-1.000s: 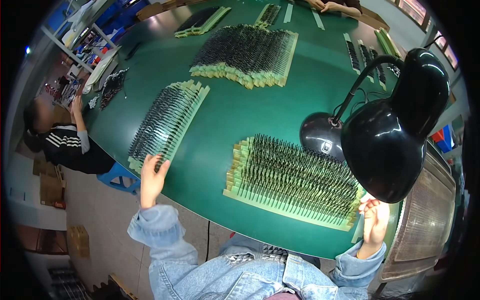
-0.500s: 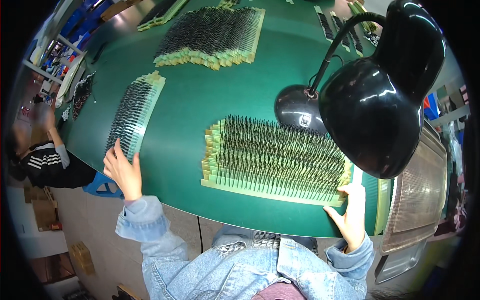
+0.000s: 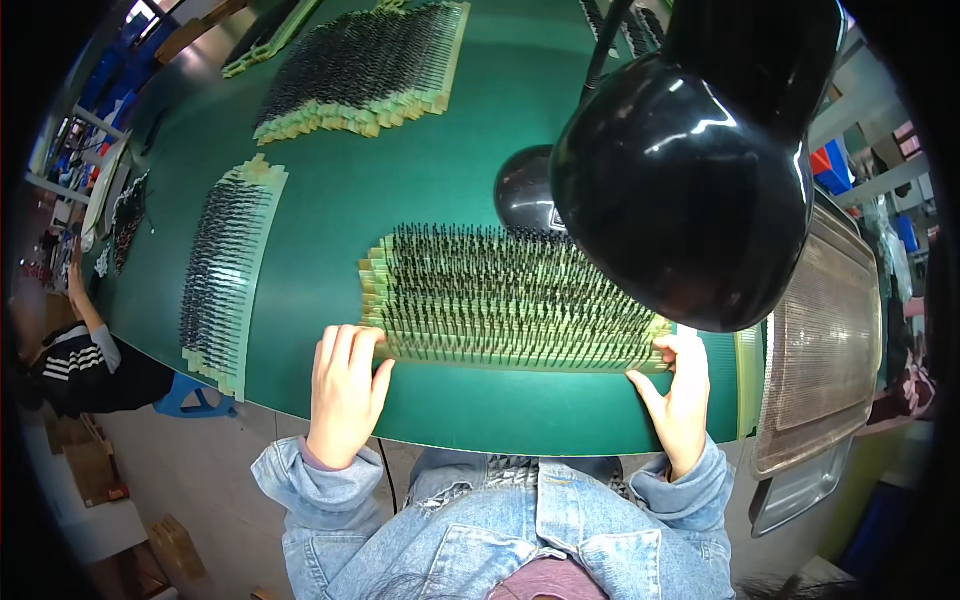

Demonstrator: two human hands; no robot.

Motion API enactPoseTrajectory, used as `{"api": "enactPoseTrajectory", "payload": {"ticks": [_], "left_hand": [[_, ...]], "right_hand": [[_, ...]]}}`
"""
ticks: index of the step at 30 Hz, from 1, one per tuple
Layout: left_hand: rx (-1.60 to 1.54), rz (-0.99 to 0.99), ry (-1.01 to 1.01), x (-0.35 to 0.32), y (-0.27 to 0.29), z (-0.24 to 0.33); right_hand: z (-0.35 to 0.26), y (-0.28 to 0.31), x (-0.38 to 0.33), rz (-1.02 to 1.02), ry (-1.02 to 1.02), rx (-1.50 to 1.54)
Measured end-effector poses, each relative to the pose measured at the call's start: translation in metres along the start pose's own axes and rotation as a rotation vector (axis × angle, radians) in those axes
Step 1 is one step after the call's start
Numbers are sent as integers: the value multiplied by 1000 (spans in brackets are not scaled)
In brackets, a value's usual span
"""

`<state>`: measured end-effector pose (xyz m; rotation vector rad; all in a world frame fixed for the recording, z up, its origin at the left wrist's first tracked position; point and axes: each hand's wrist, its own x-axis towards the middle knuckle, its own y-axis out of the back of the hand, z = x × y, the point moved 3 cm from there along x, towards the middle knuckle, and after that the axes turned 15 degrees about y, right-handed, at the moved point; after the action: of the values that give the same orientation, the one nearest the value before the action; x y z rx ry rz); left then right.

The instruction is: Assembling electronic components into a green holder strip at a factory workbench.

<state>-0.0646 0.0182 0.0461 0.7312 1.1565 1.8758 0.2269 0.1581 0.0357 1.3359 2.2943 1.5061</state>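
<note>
A broad bank of overlapping pale green strips set with upright black pins [image 3: 500, 290] lies on the green table in front of me. At its near left corner is my left hand [image 3: 345, 390], with thumb and fingers about the end of the nearest strip [image 3: 500, 362]. My right hand [image 3: 682, 400] has that strip's other end, its fingers curled and the thumb along the near edge. How firmly each hand grips is partly hidden by the fingers. The black lamp head [image 3: 690, 200] covers the bank's far right part.
To the left lies a narrower stack of pinned strips [image 3: 225, 280]; a larger one [image 3: 365, 75] is farther back. The lamp base [image 3: 527, 190] stands behind the bank. A ridged translucent tray [image 3: 820, 350] is at the right edge. Another person's arm [image 3: 85, 300] shows at far left.
My left hand has come from the left stack to the near left corner of the bank. My right hand stays at the right corner. The view has shifted, and the nearest strip's flat edge looks narrower.
</note>
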Motion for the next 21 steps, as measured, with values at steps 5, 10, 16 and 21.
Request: {"api": "enactPoseTrajectory", "payload": {"ticks": [5,10,16,21], "left_hand": [[0,-40,13,-5,1,2],[15,-74,-31,-8,7,2],[-209,-209,-3,-1,10,-11],[-843,-595,388,2,13,-29]], "right_hand": [[1,3,-2,-155,93,-77],[3,11,1,-282,100,24],[6,19,8,-239,146,126],[16,22,12,-107,-401,684]]}}
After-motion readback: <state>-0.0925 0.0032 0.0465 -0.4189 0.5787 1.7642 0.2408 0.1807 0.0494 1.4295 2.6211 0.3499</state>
